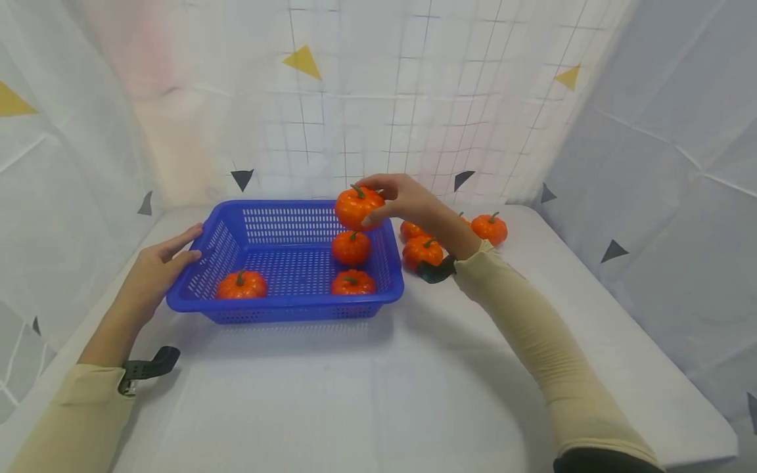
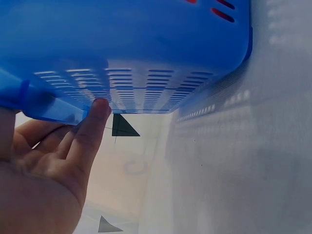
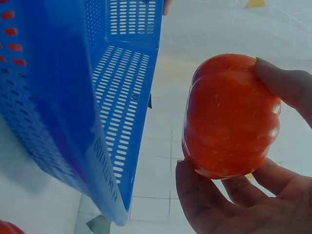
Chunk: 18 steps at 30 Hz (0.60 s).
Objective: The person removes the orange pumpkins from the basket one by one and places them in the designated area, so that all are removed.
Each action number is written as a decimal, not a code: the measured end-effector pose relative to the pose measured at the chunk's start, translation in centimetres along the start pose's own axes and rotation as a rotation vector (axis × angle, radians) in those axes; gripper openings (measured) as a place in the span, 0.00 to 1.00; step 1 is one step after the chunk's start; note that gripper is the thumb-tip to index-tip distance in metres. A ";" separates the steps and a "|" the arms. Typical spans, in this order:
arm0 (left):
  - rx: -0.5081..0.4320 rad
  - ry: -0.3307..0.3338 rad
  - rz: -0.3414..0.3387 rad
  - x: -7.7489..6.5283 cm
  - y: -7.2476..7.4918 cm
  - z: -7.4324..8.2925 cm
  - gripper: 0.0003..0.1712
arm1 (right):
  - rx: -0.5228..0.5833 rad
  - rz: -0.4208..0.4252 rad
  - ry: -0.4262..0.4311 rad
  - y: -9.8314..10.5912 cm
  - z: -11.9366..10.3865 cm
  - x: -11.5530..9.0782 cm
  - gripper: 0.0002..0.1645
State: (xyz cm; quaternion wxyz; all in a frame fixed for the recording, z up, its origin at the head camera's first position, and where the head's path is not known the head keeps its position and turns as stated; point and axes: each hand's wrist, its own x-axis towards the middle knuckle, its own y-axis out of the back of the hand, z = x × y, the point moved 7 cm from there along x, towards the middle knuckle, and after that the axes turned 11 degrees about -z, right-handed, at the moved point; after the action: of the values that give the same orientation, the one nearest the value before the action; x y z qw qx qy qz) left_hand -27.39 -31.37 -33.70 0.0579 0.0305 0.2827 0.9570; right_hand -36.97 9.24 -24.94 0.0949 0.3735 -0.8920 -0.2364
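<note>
A small orange toy pumpkin [image 1: 357, 209] with a green stem is held by my right hand [image 1: 405, 200], above the back right of a blue plastic basket [image 1: 284, 302]. In the right wrist view, thumb and fingers grip the pumpkin [image 3: 231, 117] from opposite sides, beside the basket wall [image 3: 63, 97]. My left hand [image 1: 155, 272] holds the basket's left rim; the left wrist view has this hand [image 2: 53, 170] at the rim with one finger against the slotted wall [image 2: 146, 83]. Inside the basket sit three pumpkins, one at the front left [image 1: 241, 285] and two along the right side [image 1: 351, 248].
On the white table [image 1: 355, 394], right of the basket, stand several more pumpkins [image 1: 489, 228], some partly hidden behind the right wrist. White sheeting [image 1: 367, 98] with grid lines and triangle marks rises behind the table and on both sides.
</note>
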 end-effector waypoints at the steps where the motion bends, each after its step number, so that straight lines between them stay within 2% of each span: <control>1: 0.001 -0.001 0.001 0.0 0.0 0.0 0.36 | 0.002 0.004 -0.002 0.1 0.1 -0.2 0.43; 10: -0.002 -0.006 -0.006 0.0 0.0 0.2 0.36 | 0.033 0.038 -0.027 1.0 0.8 -1.7 0.41; 18: -0.010 0.002 -0.005 -0.2 0.1 0.1 0.36 | 0.019 0.025 -0.008 1.6 1.3 -2.6 0.38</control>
State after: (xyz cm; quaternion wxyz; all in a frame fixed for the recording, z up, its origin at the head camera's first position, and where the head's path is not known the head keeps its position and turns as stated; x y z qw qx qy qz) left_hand -27.23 -31.40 -33.56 0.0601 0.0287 0.2782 0.9582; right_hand -36.58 12.51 -25.24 0.0907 0.3621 -0.8993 -0.2281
